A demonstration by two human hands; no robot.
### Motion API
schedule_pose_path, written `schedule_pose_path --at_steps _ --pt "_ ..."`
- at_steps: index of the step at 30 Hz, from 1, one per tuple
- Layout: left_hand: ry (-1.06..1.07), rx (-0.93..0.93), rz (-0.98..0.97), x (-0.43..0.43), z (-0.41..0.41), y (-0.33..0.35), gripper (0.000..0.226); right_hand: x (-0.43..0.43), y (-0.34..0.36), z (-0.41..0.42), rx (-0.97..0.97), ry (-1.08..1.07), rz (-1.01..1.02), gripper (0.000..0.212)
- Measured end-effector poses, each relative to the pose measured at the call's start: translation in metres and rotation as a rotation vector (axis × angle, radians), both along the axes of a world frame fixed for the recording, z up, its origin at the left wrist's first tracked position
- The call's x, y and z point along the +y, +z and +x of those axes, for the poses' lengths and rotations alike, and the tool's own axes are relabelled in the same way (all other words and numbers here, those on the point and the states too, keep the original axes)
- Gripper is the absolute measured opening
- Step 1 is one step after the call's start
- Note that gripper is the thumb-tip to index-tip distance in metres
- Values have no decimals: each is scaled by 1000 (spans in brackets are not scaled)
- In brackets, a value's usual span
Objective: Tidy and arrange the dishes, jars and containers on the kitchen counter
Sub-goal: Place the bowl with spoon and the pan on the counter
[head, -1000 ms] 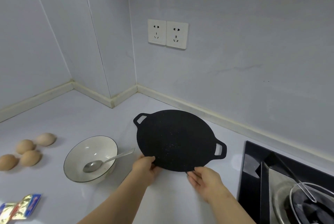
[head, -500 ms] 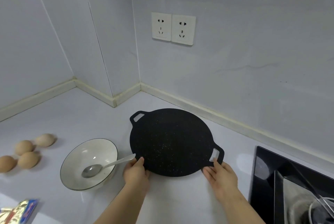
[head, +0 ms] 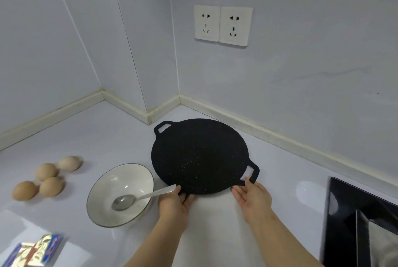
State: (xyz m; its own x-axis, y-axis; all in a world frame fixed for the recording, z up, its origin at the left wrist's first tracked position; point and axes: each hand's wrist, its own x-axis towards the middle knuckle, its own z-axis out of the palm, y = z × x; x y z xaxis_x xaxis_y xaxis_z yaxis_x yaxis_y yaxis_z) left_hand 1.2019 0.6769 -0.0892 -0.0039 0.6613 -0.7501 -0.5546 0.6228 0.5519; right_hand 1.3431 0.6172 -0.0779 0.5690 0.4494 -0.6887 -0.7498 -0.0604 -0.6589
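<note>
- The black pan (head: 199, 157) is lying flat on the counter (head: 107, 137), near the back wall.
- The left hand (head: 175, 204) is touching the pan's near rim; I cannot tell whether it is gripping.
- The right hand (head: 253, 200), fingers straight, is touching the rim beside a handle.
- Placing the pan looks nearly done; the bowl (head: 107, 182), spoon (head: 123, 202) and 4 eggs (head: 46, 171) are waiting.

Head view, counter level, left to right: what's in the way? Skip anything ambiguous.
eggs → bowl → black pan → cooktop. Hands, spoon and the packet are left out because they overlap others.
</note>
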Motion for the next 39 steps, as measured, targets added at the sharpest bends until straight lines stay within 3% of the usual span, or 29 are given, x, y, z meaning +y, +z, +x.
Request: schedule_pose_path --at_steps 5,14,31,35,39 --pt "26 -10 4 9 6 -4 42 9 -1 1 8 -13 12 39" --pt "77 -32 28 11 6 -11 43 15 0 3 -40 73 -16 11" --pt "132 -59 7 28 4 -15 44 24 0 4 -170 230 -93 3" --pt "91 -42 45 24 3 -7 44 20 -3 4 -164 231 -44 23" --pt "-37 185 82 21 4 -9 29 15 -7 3 -175 173 9 43"
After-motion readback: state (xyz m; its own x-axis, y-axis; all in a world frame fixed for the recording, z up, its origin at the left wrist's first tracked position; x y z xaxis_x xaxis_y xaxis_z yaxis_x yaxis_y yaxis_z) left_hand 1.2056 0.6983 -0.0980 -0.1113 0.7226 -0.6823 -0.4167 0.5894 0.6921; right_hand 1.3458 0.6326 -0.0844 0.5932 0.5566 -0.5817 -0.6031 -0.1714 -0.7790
